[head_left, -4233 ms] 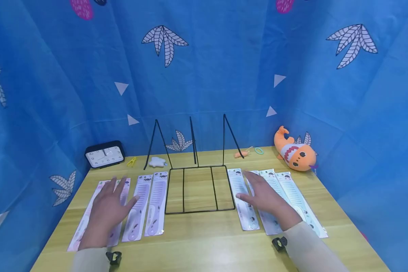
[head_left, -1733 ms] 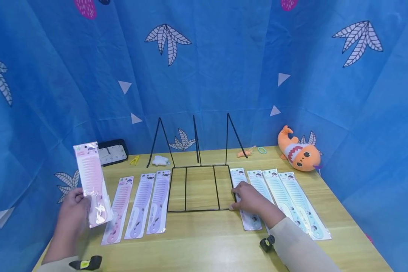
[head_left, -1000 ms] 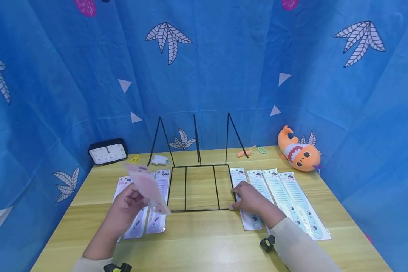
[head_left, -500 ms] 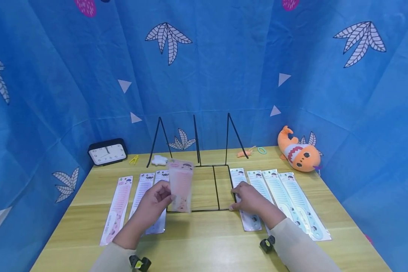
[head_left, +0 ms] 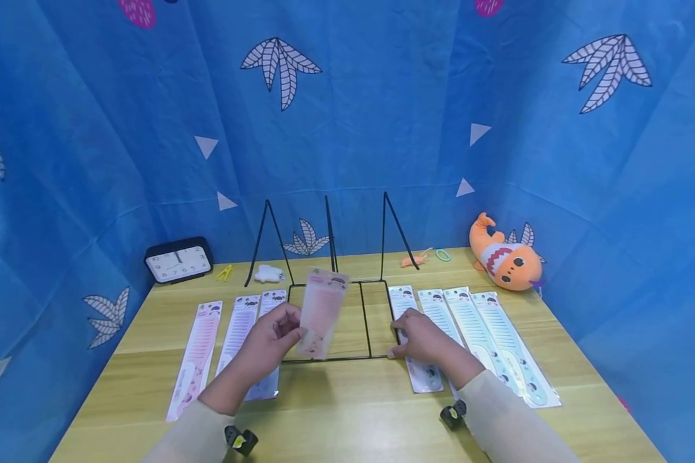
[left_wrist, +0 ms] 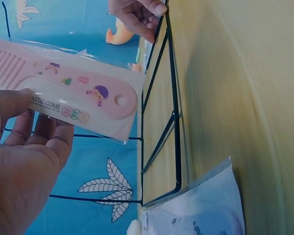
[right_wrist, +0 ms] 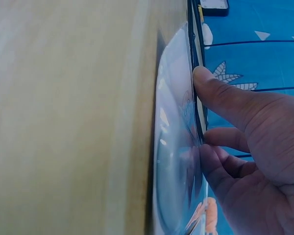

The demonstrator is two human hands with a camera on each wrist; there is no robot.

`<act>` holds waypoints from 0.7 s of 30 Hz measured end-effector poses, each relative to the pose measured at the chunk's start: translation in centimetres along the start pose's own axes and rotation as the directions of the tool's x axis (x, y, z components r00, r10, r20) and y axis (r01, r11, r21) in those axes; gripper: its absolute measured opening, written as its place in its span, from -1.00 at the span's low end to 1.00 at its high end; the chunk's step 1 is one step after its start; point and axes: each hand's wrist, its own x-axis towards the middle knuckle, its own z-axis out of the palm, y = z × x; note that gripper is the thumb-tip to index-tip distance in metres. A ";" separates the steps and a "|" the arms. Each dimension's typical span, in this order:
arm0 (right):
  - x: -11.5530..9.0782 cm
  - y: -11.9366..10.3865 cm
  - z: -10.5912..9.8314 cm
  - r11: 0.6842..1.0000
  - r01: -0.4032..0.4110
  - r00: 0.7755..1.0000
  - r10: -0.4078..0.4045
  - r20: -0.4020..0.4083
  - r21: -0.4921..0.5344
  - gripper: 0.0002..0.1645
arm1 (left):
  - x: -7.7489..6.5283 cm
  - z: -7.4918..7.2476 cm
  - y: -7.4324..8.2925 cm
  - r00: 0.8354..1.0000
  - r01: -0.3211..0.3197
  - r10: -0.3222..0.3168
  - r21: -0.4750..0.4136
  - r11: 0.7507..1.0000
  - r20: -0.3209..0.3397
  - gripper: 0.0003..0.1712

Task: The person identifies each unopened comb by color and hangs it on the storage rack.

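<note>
My left hand (head_left: pixel 272 341) pinches a pink plastic comb in a clear packet (head_left: pixel 324 312) near its lower end. The packet is raised over the left part of a black wire rack (head_left: pixel 366 321); in the left wrist view, the comb's handle (left_wrist: pixel 105 93) points toward the rack. My right hand (head_left: pixel 423 337) holds the rack's right front corner between thumb and curled fingers, above a packaged blue comb (head_left: pixel 414 373). Left of the rack lie a packaged pink comb (head_left: pixel 195 360) and two packaged purple combs, (head_left: pixel 239 331) partly hidden by my left arm.
Several packaged blue combs lie right of the rack. Along the back are a clock (head_left: pixel 178 262), a yellow clip (head_left: pixel 224 273), a small white toy (head_left: pixel 269 274), a small orange item (head_left: pixel 412 260), a green ring (head_left: pixel 443 255) and an orange plush shark (head_left: pixel 506 260). The rack's wire prongs (head_left: pixel 383 238) stand upright.
My left hand picked up one pink comb packet from the left and carried it right, over the rack. My right hand moved left onto the rack's front corner and stayed there.
</note>
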 end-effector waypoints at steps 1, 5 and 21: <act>0.0 0.0 0.1 1.000 -0.002 1.000 0.002 0.001 0.000 -0.15 | 0.0 0.0 0.0 1.000 -0.001 0.001 0.008 1.000 -0.003 -0.83; 0.1 0.0 0.2 1.000 -0.002 1.000 0.002 0.001 -0.003 -0.14 | 0.0 0.0 0.0 1.000 -0.005 0.006 0.036 0.999 -0.019 -0.84; 0.1 0.2 0.1 1.000 -0.003 1.000 0.003 -0.004 -0.004 -0.13 | 3.8 0.9 1.2 0.968 0.104 -0.097 0.016 0.994 -0.231 -0.83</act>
